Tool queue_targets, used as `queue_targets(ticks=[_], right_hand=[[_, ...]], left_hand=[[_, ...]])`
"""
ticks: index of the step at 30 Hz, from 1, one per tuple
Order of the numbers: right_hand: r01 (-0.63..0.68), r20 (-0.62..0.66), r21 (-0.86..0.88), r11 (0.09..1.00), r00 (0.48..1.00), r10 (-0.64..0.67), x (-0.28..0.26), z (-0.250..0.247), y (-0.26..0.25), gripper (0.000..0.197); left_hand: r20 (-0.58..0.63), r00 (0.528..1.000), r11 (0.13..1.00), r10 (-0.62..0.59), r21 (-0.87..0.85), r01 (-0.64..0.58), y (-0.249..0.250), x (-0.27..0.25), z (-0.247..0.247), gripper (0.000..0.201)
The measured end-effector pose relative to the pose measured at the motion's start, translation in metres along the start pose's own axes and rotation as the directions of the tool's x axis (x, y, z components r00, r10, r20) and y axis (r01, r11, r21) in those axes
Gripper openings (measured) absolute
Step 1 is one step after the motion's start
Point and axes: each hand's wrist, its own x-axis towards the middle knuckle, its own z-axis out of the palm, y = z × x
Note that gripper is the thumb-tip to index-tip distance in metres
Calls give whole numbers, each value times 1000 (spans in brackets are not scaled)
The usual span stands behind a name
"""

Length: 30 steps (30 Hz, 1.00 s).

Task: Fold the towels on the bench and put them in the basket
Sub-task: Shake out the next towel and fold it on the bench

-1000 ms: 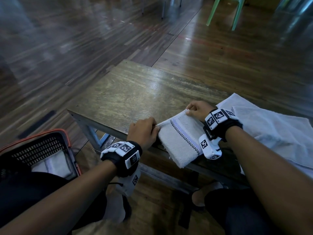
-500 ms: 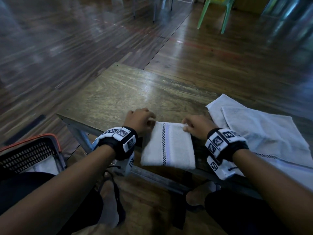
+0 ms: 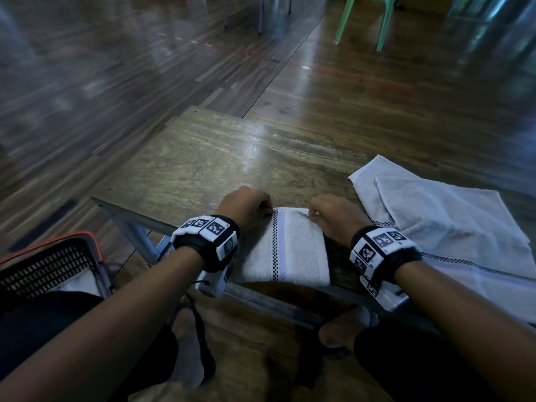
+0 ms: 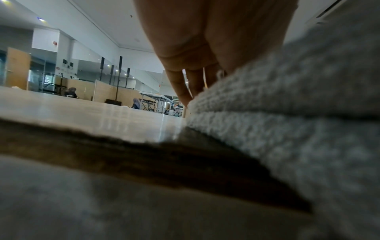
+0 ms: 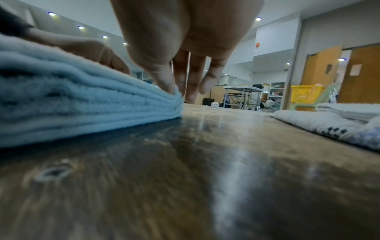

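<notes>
Folded towel (image 3: 285, 248) lies at my bench's (image 3: 185, 166) near edge — from the head view, my left hand (image 3: 246, 208) and right hand (image 3: 336, 219) pinch its far corners. Left wrist: fingers (image 4: 180, 87) curl onto terry. Right wrist: thumb and fingers (image 5: 164, 78) nip the layered corner — loose towels (image 5: 333, 120) lie beside.
</notes>
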Motion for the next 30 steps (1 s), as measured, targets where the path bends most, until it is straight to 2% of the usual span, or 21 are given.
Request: queue_targets(ticks=[6, 12, 15, 18, 20, 22, 24, 26, 30], right_hand=[[-130, 43, 110, 985, 991, 126, 3, -1, 3, 5], [-192, 25, 104, 976, 981, 190, 8, -3, 1, 3], [-132, 1, 10, 991, 991, 132, 10, 0, 0, 8], [-37, -20, -209, 977, 999, 34, 7, 7, -2, 9], [-47, -13, -374, 926, 999, 46, 4, 6, -13, 10], [-49, 39, -390, 920, 997, 69, -1, 5, -25, 24], [-64, 112, -356, 932, 988, 111, -8, 5, -36, 43], [-124, 182, -285, 950, 966, 181, -15, 6, -44, 51], [-283, 264, -88, 955, 918, 297, -22, 15, -51, 58]], left_hand=[[-27, 999, 1000, 26, 16, -25, -2, -2, 1, 14], [-104, 994, 999, 32, 46, -27, -1, -4, 3, 16], [-113, 993, 996, 38, 80, -30, 0, -4, 4, 15], [-153, 987, 994, 45, 105, -29, 3, -8, 2, 15], [-197, 979, 996, 48, 85, -32, 7, -16, -2, 15], [-206, 976, 994, 72, 101, -52, 16, -27, -5, 16], [-160, 981, 985, 107, 149, -83, 28, -41, -2, 21], [-78, 991, 978, 111, 186, -95, 37, -55, 4, 28], [91, 996, 977, 12, 209, -31, 40, -67, 19, 48]])
